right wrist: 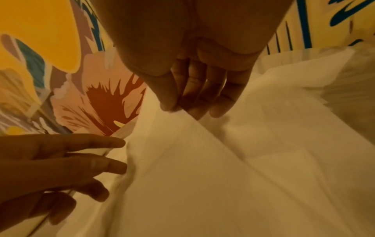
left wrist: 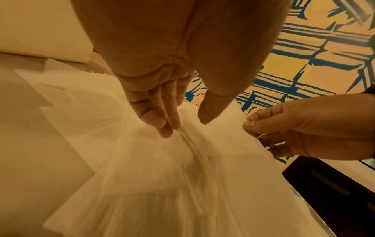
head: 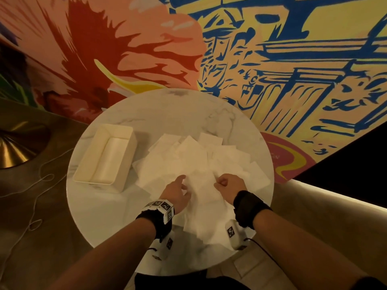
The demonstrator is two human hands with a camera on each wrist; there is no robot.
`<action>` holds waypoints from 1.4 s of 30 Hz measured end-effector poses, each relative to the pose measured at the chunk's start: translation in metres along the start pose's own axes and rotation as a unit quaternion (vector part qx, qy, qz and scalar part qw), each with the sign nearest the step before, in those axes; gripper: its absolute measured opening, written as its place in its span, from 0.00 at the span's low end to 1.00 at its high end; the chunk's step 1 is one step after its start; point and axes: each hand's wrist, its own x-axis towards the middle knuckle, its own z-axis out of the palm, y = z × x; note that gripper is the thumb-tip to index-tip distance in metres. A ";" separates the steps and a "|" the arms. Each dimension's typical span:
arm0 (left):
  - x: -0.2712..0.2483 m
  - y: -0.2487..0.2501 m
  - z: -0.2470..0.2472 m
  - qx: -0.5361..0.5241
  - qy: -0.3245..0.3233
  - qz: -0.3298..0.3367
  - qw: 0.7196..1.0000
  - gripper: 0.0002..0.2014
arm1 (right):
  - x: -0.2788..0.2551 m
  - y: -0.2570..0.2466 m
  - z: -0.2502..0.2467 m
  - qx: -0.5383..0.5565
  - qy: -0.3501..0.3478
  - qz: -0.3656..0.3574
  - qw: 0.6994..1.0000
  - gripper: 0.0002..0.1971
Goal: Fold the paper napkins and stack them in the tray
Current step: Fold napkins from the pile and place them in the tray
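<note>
We see the right hand [head: 227,184] pinching the raised edge of a thin white paper napkin [head: 201,197]; in the right wrist view its thumb [right wrist: 166,96] presses the paper's fold against the curled fingers behind it. The left hand [head: 177,192] lies just beside it to the left, its fingers [left wrist: 162,115] nearly straight and slightly apart, their tips touching a creased ridge of the same napkin without closing round it. The thumb of this hand [left wrist: 211,109] stands clear of the fingers, above the paper.

The held napkin stretches from the two hands back towards the wrists and drapes over the near part of the round white marble-patterned table [head: 171,109]. Beyond both hands, and spreading to the right of the right hand, a loose pile of flat white paper napkins [head: 188,155] covers the table's middle, the sheets overlapping at many angles.

Well to the left of the left hand, and a little beyond it, stands the cream rectangular plastic tray [head: 83,174], long side running away from us; we see no napkin inside it. Behind the table rises a wall painted in red, yellow and blue [head: 293,59].
</note>
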 end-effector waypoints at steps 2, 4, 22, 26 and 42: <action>-0.001 0.001 -0.003 -0.011 0.015 0.002 1.000 0.34 | 0.003 -0.004 -0.007 0.032 0.010 -0.021 0.999 0.06; -0.001 0.004 -0.007 -0.018 0.026 0.006 0.999 0.38 | 0.008 -0.009 -0.015 0.072 0.019 -0.038 0.997 0.04; -0.010 0.026 -0.074 -0.115 0.193 0.103 0.969 0.11 | 0.005 -0.075 -0.016 0.209 -0.056 -0.133 0.967 0.20; -0.014 0.020 -0.089 -0.093 0.213 0.098 0.968 0.06 | 0.006 -0.092 -0.009 0.150 -0.013 -0.164 0.975 0.04; -0.021 0.004 -0.132 0.055 0.186 0.133 0.972 0.12 | 0.004 -0.150 0.020 0.097 -0.019 -0.253 0.962 0.06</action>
